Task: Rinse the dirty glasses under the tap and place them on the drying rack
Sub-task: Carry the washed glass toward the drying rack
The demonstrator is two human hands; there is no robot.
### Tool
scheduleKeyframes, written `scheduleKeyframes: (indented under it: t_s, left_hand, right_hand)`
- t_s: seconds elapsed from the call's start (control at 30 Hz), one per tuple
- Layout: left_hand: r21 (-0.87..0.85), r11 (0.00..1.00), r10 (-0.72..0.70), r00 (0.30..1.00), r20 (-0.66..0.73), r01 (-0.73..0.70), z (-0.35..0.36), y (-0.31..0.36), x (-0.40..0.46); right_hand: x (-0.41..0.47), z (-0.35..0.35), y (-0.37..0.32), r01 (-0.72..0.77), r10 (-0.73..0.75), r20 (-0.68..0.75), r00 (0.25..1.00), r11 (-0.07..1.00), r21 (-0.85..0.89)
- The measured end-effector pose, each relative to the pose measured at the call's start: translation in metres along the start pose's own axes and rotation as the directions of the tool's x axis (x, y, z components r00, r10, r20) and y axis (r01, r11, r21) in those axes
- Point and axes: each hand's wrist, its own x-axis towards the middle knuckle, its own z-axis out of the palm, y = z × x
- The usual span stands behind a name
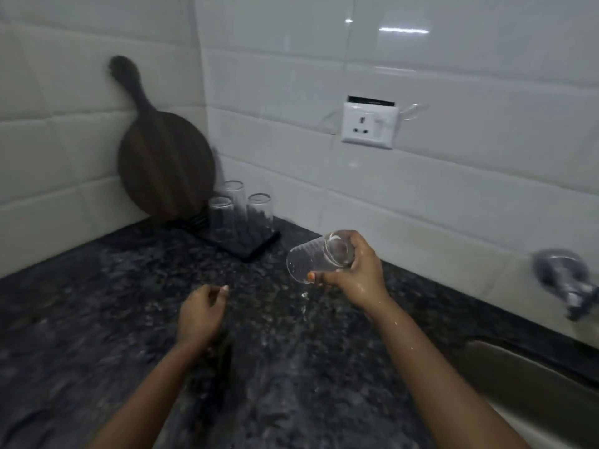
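My right hand (358,270) grips a clear wet glass (311,259) by its base, tilted with the mouth pointing left and down, and water drips from it onto the counter. The glass hangs above the dark counter, to the right of the black drying rack (256,246). Three clear glasses (238,205) stand upside down on that rack. My left hand (201,311) hovers lower left of the glass with fingers loosely curled and holds nothing. The tap (565,280) sticks out of the wall at the far right.
A dark speckled stone counter (129,303) fills the foreground. A round wooden board (163,157) leans in the tiled corner behind the rack. A white wall socket (369,124) is above. The sink rim (531,377) shows at the lower right.
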Motion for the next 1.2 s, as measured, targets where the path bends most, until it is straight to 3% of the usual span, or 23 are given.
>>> scheduleKeyframes:
  t_s: [0.13,0.23,0.57,0.83,1.2]
  left_hand:
    - [0.265,0.964,0.058,0.994,-0.091,-0.032,-0.008,-0.056,0.048]
    - [0.339,0.939,0.115,0.986,-0.124,-0.067,-0.007,-0.073,0.073]
    - [0.389,0.908,0.174,0.985,-0.017,-0.154,0.012,-0.1,0.09]
    - [0.39,0.903,0.209,0.977,-0.031,-0.18,0.013,-0.102,0.087]
    - [0.433,0.887,0.181,0.984,-0.005,-0.161,0.012,-0.099,0.087]
  right_hand:
    - [0.04,0.079,-0.012,-0.071,0.072,-0.021,0.997,0.996,0.057]
    - [0.067,0.123,-0.016,-0.129,0.13,-0.031,0.991,0.991,0.034]
    - [0.131,0.195,-0.004,-0.134,0.141,0.015,0.99,0.963,-0.234]
    - [0.167,0.227,0.01,-0.157,0.211,0.09,0.973,0.898,-0.411]
    - [0.18,0.235,0.02,-0.182,0.238,0.053,0.97,0.852,-0.49]
